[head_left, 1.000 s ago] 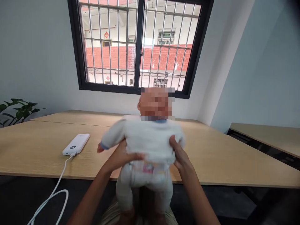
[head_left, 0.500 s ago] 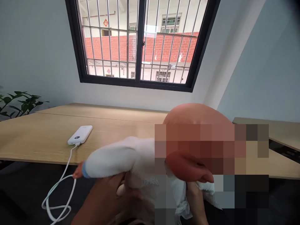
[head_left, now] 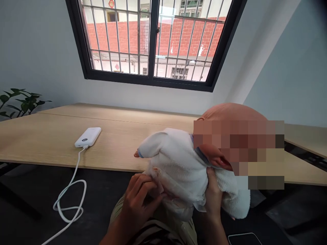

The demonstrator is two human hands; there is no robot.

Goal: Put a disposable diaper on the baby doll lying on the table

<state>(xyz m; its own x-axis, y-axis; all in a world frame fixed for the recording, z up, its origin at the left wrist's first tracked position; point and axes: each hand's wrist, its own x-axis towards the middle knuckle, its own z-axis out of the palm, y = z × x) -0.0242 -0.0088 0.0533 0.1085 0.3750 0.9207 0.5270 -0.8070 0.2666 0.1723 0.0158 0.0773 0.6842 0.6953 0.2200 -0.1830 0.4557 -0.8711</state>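
Observation:
A baby doll [head_left: 176,153] in a white fluffy top with blue cuffs lies tilted over my lap, its head toward the right and part of it pixelated. Thin, whitish, partly see-through material like a diaper [head_left: 176,206] wraps its lower end. My left hand [head_left: 141,192] has its fingers curled on the edge of that material, thumb and fingertips close together. Around the doll's side, below its ear, my right hand [head_left: 213,190] grips the body with the thumb on top. The right fingers are mostly hidden behind the doll.
A light wooden table [head_left: 120,136] stands in front of me. On it lies a white power bank [head_left: 88,136] with a white cable [head_left: 76,170] hanging over the edge. A phone-like object [head_left: 244,239] shows at the bottom right. A plant [head_left: 22,102] stands at the left.
The doll has moved to the right and its sleeve has drawn in away from the cable. My left hand now shows clearly at the diaper. The view has tipped slightly downward.

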